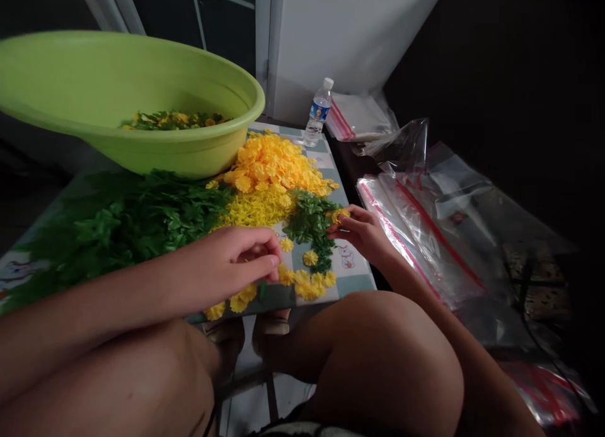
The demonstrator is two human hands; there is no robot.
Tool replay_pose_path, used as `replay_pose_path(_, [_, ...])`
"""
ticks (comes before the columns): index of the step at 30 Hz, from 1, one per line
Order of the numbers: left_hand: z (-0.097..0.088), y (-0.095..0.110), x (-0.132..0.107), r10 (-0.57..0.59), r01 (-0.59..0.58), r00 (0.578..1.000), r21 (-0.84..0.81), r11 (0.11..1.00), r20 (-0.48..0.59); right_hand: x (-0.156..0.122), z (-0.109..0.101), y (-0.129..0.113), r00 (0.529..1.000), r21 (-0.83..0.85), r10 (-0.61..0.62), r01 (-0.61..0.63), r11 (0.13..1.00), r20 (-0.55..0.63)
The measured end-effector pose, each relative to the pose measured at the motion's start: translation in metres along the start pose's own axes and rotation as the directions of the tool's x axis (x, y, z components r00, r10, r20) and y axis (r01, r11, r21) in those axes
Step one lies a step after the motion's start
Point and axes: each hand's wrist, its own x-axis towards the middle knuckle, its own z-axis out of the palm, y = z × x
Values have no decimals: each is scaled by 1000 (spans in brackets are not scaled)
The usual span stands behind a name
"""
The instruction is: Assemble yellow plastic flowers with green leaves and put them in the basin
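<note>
My left hand (253, 251) is curled above the front of the table, with thumb and fingers together. A short green stem (263, 290) shows just below it; what the fingers hold is mostly hidden. Over at the right edge of the table, my right hand (363, 232) pinches a yellow artificial flower (340, 215) beside a small pile of green leaf pieces (309, 215). Loose yellow flower heads (309, 285) lie along the front edge. Behind them rise a heap of yellow-orange petal pieces (274, 163) and a heap of thin yellow pieces (258, 207).
A large lime-green basin (189, 147) holding leaves and flowers stands at the back left. Green artificial leaves (142, 216) spread before it. A water bottle (317, 114) stands at the back corner. Clear plastic bags (425, 216) with red strips lie to the right.
</note>
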Motion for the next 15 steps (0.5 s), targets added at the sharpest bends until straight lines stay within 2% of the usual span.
replay_pose_path(4, [-2, -3, 7, 18, -31, 997, -187, 982, -73, -2, 25, -43, 978, 321, -15, -55, 945, 210])
replay_pose_path(8, [-3, 7, 14, 59, -99, 989, -309, 946, -136, -3, 44, -71, 933, 402, -52, -103, 910, 356])
replay_pose_path(12, [-3, 15, 24, 111, -157, 984, -394, 906, -137, 0, 53, -71, 930, 442, -33, -143, 885, 367])
replay_pose_path(15, [-1, 13, 32, 89, -148, 984, -437, 887, -152, 4, 56, -62, 941, 485, -6, -169, 858, 338])
